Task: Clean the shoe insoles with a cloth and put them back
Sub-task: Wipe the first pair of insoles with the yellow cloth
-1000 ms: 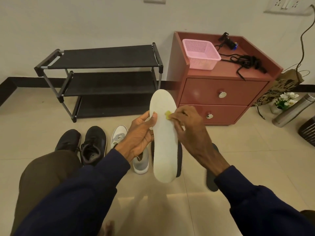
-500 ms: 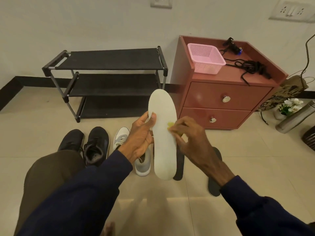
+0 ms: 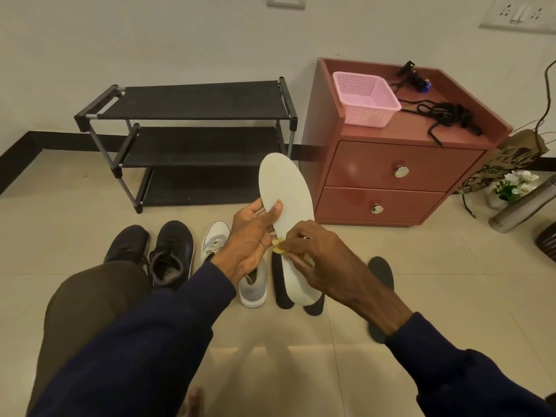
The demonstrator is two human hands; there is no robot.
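Observation:
A long white insole [image 3: 285,200] is held upright in front of me. My left hand [image 3: 249,239] grips its left edge, thumb on the face. My right hand [image 3: 319,260] pinches a small yellow cloth [image 3: 279,247] against the insole's middle, near its left edge. On the floor below lie a grey and white shoe [image 3: 249,281], two dark insoles [image 3: 282,284] partly hidden behind the white one, and another dark insole [image 3: 382,278] to the right.
Two black shoes [image 3: 168,254] stand on the tiled floor at left, by my knee. A black shoe rack [image 3: 192,136] stands against the wall. A red two-drawer cabinet [image 3: 391,176] carries a pink basket [image 3: 365,99] and black cords. A metal flask [image 3: 523,206] lies at right.
My right hand has slid the yellow cloth down the insole from its upper part to its middle. The left hand keeps its grip. The camera view has shifted.

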